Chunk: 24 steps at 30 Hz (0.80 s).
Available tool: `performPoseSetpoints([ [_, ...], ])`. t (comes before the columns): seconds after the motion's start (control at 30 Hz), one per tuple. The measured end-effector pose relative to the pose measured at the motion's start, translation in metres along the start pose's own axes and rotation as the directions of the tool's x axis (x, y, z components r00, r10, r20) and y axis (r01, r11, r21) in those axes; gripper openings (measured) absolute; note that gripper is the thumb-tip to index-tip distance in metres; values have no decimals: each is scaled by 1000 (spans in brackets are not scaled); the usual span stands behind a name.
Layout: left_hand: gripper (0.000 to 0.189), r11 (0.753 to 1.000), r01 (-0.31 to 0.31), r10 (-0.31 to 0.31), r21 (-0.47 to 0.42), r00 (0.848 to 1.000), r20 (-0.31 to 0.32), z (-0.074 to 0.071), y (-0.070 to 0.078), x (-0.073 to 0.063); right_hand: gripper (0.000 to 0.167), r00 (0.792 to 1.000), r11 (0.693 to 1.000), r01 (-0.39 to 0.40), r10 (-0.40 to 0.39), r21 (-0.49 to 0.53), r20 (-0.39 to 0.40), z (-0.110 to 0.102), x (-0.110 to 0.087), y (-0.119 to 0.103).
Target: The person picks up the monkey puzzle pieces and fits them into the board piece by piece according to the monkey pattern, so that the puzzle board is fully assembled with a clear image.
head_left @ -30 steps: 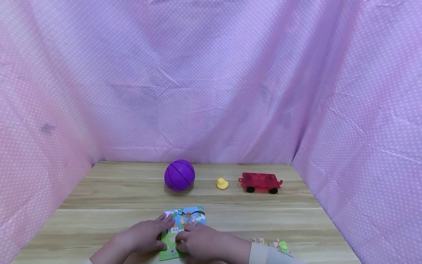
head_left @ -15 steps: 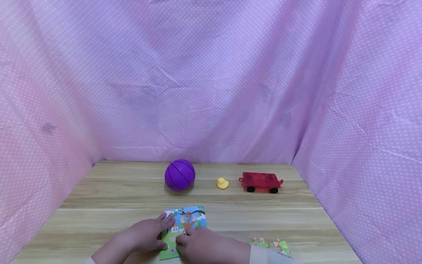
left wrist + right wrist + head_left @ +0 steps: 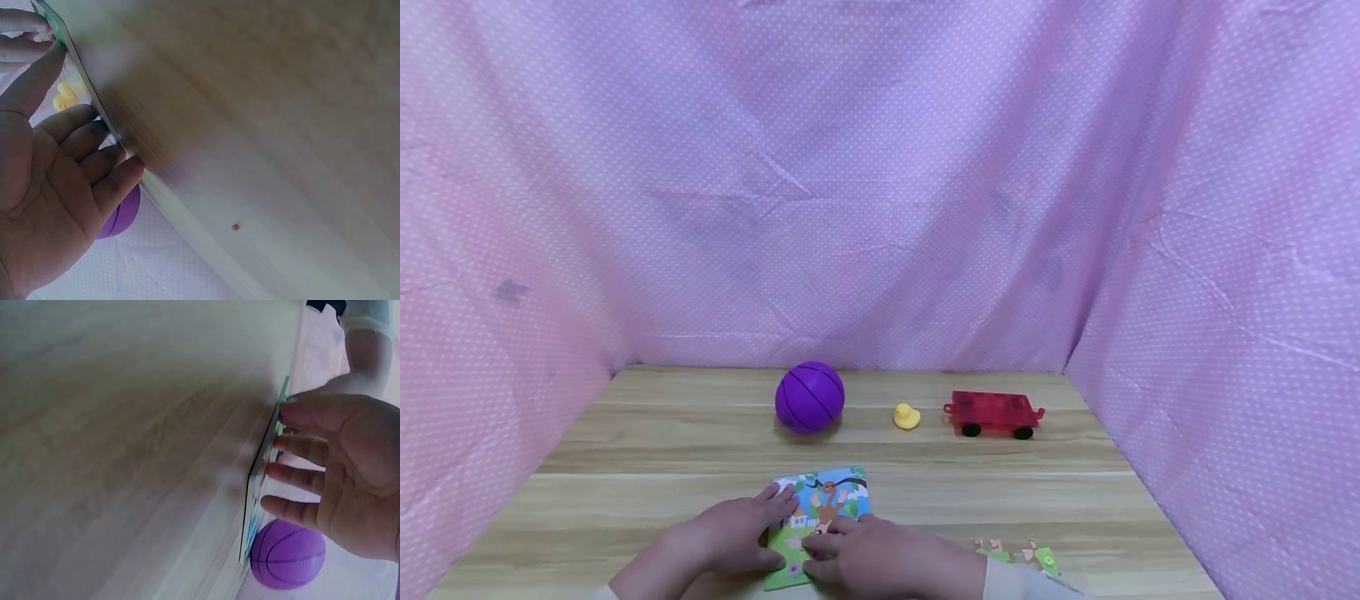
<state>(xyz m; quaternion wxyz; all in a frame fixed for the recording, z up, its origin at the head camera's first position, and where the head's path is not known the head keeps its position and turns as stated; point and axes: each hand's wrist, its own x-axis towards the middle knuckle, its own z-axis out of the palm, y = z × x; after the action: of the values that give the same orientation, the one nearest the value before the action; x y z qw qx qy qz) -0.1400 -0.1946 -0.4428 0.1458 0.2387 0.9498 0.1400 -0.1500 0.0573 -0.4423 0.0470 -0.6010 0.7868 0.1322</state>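
A jigsaw puzzle board (image 3: pixel 831 492) lies on the table in the head view, printed with a monkey hanging from a branch, a small house and green grass. Along its left edge rests my left hand (image 3: pixel 741 533), fingers extended and thumb near the lower corner. My right hand (image 3: pixel 880 554) lies over the lower right part, its fairly straight fingertips touching the picture and hiding that area. The right wrist view shows the board (image 3: pixel 254 481) edge-on, with the right fingers (image 3: pixel 294 509) reaching onto its face. In the left wrist view, the left fingers (image 3: pixel 119 184) meet the board's edge.
Loose puzzle pieces (image 3: pixel 1047 560) lie to the right, partly behind the right sleeve. Farther back stand a purple ball (image 3: pixel 809 398), a yellow toy duck (image 3: pixel 906 417) and a red toy wagon (image 3: pixel 996 412). Pink dotted cloth (image 3: pixel 880 208) encloses the table (image 3: pixel 685 450).
My right hand has shifted slightly right, its fingers going from curled to straighter. More of the monkey, including part of its face, now shows. The left hand has stayed in place.
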Motion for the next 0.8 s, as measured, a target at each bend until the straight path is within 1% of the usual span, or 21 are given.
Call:
performPoseSetpoints([
  [0.13,79,1000,10,-10,8,1000,-1,0,1,2,38,997,991,-22,32,131,-71,1,-14,11],
  [0.2,79,1000,17,-17,18,1000,6,0,2,3,31,990,980,-76,96,184,-104,2,-25,17],
  [0.27,79,999,19,-19,35,1000,10,0,3,4,19,977,955,-169,195,243,-88,1,-39,26],
  [0.3,79,999,20,-20,40,1000,10,0,3,4,15,964,934,-232,257,273,-60,0,-47,31],
  [0.33,79,999,22,-22,47,1000,8,0,4,5,13,947,904,-300,320,304,-17,0,-55,36],
  [0.37,79,998,23,-24,55,1000,6,0,5,6,15,924,872,-370,382,321,29,1,-64,42],
  [0.43,84,997,25,-25,79,1000,-5,0,7,8,25,862,793,-505,485,341,149,1,-80,52],
  [0.5,86,994,37,-36,103,999,-16,1,10,9,36,797,730,-604,552,318,245,2,-95,60],
  [0.53,88,992,43,-41,115,999,-23,1,11,10,41,769,705,-639,571,310,287,3,-101,62],
  [0.57,89,991,48,-44,129,998,-33,2,13,11,45,746,683,-665,584,302,321,4,-106,64],
  [0.6,89,988,53,-47,143,998,-44,2,14,11,47,729,668,-682,592,297,343,5,-110,66],
  [0.63,89,987,59,-51,151,997,-56,3,16,12,47,719,659,-692,593,295,362,7,-113,66],
  [0.67,89,985,67,-57,157,996,-66,4,17,13,47,716,650,-696,593,305,369,9,-114,66],
  [0.73,88,984,78,-65,163,995,-81,5,19,13,47,720,644,-692,585,327,373,13,-115,65],
  [0.8,88,982,86,-73,169,994,-83,5,21,14,44,727,647,-685,582,335,363,17,-114,63],
])
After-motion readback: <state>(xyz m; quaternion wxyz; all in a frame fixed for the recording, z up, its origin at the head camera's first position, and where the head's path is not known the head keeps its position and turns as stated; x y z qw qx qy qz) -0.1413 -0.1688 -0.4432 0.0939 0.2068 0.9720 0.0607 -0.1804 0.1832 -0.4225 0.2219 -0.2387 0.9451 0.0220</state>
